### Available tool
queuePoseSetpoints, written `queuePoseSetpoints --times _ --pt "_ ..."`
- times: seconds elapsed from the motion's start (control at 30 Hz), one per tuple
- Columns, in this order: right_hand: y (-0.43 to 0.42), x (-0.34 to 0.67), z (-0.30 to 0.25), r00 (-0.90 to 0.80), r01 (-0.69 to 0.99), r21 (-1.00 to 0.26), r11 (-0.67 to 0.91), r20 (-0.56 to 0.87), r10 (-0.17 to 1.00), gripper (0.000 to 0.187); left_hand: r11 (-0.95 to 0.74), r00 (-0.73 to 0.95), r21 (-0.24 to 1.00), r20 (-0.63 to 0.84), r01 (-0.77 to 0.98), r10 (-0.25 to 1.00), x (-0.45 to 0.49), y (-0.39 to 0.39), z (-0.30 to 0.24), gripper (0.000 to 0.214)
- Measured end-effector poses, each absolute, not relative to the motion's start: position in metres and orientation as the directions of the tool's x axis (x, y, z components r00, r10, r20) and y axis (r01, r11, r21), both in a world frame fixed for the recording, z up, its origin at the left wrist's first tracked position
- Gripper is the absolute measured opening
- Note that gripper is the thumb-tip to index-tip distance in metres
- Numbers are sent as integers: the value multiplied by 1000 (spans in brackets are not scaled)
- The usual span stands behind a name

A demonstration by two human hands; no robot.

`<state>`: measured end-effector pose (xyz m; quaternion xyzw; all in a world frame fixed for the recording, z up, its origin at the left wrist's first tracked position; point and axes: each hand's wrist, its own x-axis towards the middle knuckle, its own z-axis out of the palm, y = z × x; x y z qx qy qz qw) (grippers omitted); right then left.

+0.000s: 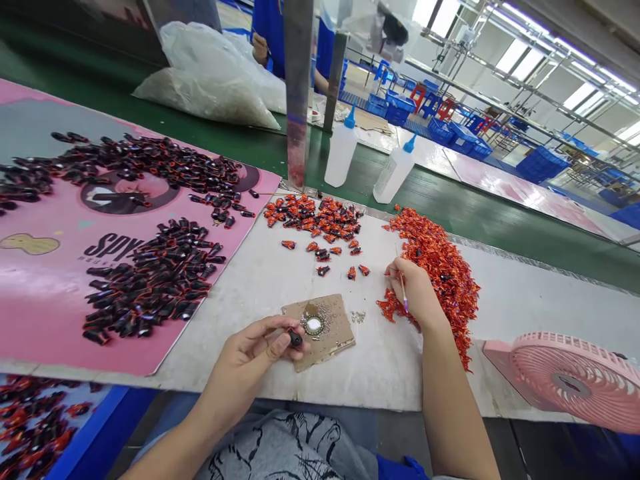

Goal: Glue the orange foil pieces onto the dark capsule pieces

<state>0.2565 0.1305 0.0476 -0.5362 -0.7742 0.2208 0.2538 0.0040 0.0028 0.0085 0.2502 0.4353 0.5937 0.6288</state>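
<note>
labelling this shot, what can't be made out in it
Head view: part of the black piece, covered by the left hand.
Head view: part of the purple-ended stick, behind the right hand.
Head view: print on the right bottle, too small.
Head view: pink fan, cut off by the right edge.

The left hand (257,345) pinches a black piece (295,339) near the cardboard (343,333); the right hand (416,291), by the orange pile (443,260), holds what looks like a thin stick (403,288).
</note>
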Motion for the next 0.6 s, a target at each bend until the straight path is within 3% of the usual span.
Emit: queuePoseSetpoints --times 0.1,0.17,0.23,0.33,0.5,0.6 --pt "114 234 56 -374 540 -758 367 174 911 24 109 -88 820 -190 -562 978 4 3 18 29" --pt "98 216 60 -499 204 -952 229 100 861 34 77 -84 805 -156 -588 984 6 3 24 27" --pt "84 202 61 -636 46 -998 37 -1 771 39 76 -61 771 -147 -632 987 10 3 30 25" --pt "74 190 59 -656 42 -999 8 -21 755 32 132 -11 702 -196 -700 981 17 4 36 24" --pt "79 186 48 -477 198 -903 382 252 842 6 150 -72 622 -317 -768 946 27 12 43 31" --pt "79 183 43 -422 211 -843 494 378 824 17 137 -101 590 -352 -796 930 31 17 47 35"
